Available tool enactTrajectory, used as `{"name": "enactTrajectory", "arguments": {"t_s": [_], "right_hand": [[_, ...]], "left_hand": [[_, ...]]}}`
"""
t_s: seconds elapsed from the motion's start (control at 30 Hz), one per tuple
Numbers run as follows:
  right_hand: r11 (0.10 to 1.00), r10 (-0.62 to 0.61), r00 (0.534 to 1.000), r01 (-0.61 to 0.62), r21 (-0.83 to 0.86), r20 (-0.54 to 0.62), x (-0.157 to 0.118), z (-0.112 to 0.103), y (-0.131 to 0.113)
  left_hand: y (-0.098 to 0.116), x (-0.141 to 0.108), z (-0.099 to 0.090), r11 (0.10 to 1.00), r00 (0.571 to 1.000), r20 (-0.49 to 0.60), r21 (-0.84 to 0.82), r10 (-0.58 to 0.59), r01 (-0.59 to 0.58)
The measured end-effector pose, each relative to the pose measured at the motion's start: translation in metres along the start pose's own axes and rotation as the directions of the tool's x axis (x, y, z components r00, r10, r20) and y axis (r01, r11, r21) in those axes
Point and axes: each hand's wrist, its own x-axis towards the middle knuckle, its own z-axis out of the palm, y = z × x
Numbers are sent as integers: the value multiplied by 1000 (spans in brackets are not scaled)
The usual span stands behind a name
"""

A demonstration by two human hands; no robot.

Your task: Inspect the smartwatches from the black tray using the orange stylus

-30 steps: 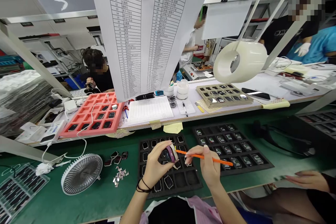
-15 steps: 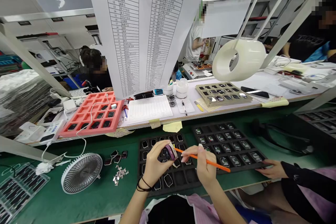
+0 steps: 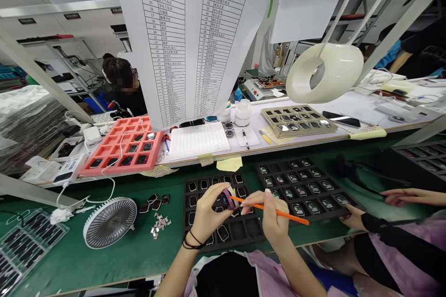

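My left hand (image 3: 211,209) is closed around a purple-rimmed watch body (image 3: 228,198), held up on edge over a black foam tray (image 3: 240,234) with several watch cases in its slots. A slim orange stick (image 3: 285,215) is pinched in my right hand (image 3: 273,218). Its far tip meets the pale side of the watch body, or comes very close to it; I cannot tell which. My fingers cover part of the watch. To the right lies a second black tray (image 3: 308,218) of watches with lit screens, and a co-worker's hand (image 3: 353,218) is at its edge.
A small white fan (image 3: 110,222), loose watch pieces (image 3: 156,202) and small silver bits (image 3: 160,226) lie left on the green bench. A pink tray (image 3: 118,146) and beige tray (image 3: 296,120) sit on the shelf. A printed sheet (image 3: 191,55) hangs ahead. The co-worker's other hand (image 3: 407,196) touches a black strap.
The co-worker's second hand has come into view at the black strap on the right. The view has shifted slightly. My hands keep nearly the same hold on the watch body and orange stick.
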Motion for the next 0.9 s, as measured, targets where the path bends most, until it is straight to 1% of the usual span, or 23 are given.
{"name": "enactTrajectory", "arguments": {"t_s": [0.1,0.2,0.23,0.3,0.37,0.43,0.53,0.63,0.7,0.77,0.83,0.9], "right_hand": [[1000,13,1000,-13,7,0,1,1,0],[998,64,998,-64,-8,2,2,0,5],[996,85,996,-85,-21,4,2,-2,7],[990,132,991,-132,-49,-10,0,-8,12],[979,187,980,-192,-67,-64,-4,-19,17],[966,239,959,-252,-67,-155,-10,-32,19],[948,283,919,-311,-65,-273,-24,-52,17],[925,312,890,-365,-109,-333,-40,-67,12],[904,329,873,-401,-146,-361,-50,-75,11],[886,348,859,-432,-167,-376,-59,-82,11],[872,367,849,-456,-178,-379,-66,-87,12],[863,377,846,-469,-189,-376,-70,-91,14]], "left_hand": [[-1,-1,1,1000,1000,9,0,-4,4],[-2,-1,4,999,999,32,-17,-34,35],[-3,-1,7,998,997,55,-24,-57,58],[-11,-3,17,993,984,137,-32,-111,116],[-25,-10,34,985,951,259,6,-170,175],[-45,-23,59,969,897,368,118,-245,216],[-74,-53,101,941,841,429,220,-330,257],[-94,-89,135,900,780,470,341,-413,271],[-101,-110,147,878,739,501,400,-450,264],[-107,-127,152,861,711,520,441,-474,252],[-112,-136,152,852,698,527,464,-484,241],[-118,-139,149,851,697,530,471,-482,231]]}}
